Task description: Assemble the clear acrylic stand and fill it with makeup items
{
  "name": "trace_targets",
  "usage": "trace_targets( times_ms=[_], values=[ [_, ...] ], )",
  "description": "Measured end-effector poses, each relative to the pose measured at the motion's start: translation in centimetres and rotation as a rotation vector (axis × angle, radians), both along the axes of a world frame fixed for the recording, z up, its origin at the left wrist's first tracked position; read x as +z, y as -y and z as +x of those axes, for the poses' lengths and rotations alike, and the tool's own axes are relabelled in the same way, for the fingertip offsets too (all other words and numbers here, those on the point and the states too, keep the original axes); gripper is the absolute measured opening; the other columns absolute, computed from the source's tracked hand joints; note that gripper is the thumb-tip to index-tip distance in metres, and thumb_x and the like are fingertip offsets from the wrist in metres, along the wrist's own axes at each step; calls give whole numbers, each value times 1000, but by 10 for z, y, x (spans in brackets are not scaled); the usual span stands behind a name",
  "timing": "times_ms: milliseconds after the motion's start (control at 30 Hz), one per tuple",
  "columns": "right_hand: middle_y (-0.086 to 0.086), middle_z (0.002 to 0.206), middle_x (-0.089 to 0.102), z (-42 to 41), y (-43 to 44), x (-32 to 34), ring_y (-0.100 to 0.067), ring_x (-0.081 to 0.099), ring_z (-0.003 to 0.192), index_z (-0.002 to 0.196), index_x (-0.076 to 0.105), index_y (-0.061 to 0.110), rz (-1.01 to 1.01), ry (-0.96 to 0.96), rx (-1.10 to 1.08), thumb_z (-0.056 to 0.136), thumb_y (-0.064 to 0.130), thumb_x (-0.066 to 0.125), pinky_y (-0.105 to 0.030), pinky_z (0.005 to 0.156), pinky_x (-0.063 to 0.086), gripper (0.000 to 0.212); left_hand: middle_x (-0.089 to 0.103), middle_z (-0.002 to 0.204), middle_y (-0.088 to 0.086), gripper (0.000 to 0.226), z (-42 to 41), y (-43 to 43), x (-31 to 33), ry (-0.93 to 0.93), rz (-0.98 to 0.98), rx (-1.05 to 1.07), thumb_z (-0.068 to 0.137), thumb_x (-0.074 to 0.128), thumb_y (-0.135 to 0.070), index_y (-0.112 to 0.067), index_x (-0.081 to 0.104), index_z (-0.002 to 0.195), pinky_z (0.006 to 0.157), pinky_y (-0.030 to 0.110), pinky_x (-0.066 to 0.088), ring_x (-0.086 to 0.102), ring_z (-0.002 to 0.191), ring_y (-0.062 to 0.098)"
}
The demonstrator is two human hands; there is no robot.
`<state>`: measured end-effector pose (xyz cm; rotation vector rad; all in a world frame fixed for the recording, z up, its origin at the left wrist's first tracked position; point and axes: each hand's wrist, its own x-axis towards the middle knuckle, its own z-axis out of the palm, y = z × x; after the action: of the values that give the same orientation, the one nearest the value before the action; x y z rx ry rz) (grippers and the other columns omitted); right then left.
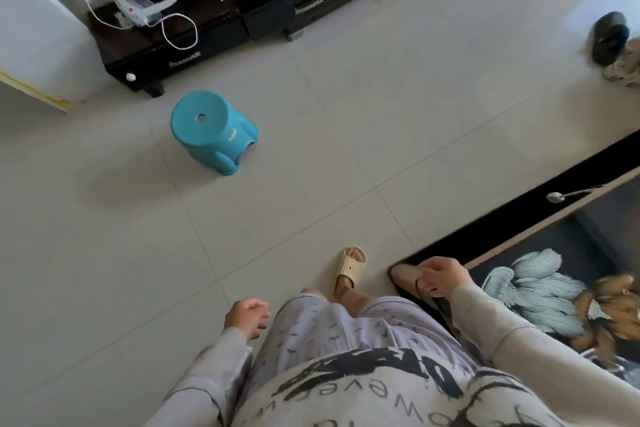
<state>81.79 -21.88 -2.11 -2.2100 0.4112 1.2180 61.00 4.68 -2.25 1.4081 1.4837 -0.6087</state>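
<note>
the clear stand and the makeup things are not in this view, so i cannot say where they are, and no part of the job looks started here. the person stands on the grey floor (346, 114) with one foot in a pale slipper (349, 265)

the left hand (247, 317) hangs with its fingers softly bent and nothing in it. the right hand (445, 276) has its fingers bent and seems to pinch a thin dark loop (419, 288), but the loop is small and i cannot tell what it is

what could go wrong: the right hand is just over the corner of the black table (519, 237), so a quick swing could bump it there. the blue stool (213, 130) sits alone on the floor ahead and to the left, and a foot could trip on it if the person walks that way without looking. the white cable (180, 29) loops over the dark low cabinet (166, 57) and could catch a hand that reaches in there

for room: the widest bare floor is straight ahead, between the stool and the table. the table's long edge runs along the right side, and the cabinet closes off the far side. two dark shoes (609, 38) lie well away, far to the right
</note>
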Motion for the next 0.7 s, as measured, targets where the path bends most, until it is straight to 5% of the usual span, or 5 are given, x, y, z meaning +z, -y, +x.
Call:
trace_targets(
  times_ms=[133,300,467,600,700],
  values=[
    [-12,80,59,52,-13,11,-19,52,59,103,65,-1,24,55,-23,88,1,47,-21,52,42,23,62,91,13,11,47,-20,-4,-38,-9,19,89,53,-8,-3,62,92,53,24,42,53,61,22],
    [-14,85,59,98,-11,12,-12,51,55,104,63,1,30,58,-162,89,1,44,-20,52,42,24,59,90,15,14,134,-50,-9,-16,-6,-112,90,50,-5,-8,57,78,57,24,41,52,61,23],
    [-6,69,58,114,-11,-5,-15,53,55,89,61,10,-9,17,-395,89,3,46,-19,47,42,16,56,80,13,17,244,-68,-9,21,-36,-330,92,46,-5,-8,56,79,55,25,40,47,56,18],
    [-10,75,61,112,-17,-20,-24,57,79,85,66,7,-83,-8,-611,86,2,52,-35,79,52,15,55,67,4,27,341,-80,-7,16,-45,-586,91,48,-6,-13,55,66,41,16,38,43,51,15],
    [-4,57,59,108,-23,-22,-21,55,61,76,67,9,-113,-50,-767,82,-1,54,-19,56,49,18,54,68,5,14,418,-86,-2,52,-40,-752,90,48,-5,-9,57,81,39,16,32,43,50,15]
  ],
)
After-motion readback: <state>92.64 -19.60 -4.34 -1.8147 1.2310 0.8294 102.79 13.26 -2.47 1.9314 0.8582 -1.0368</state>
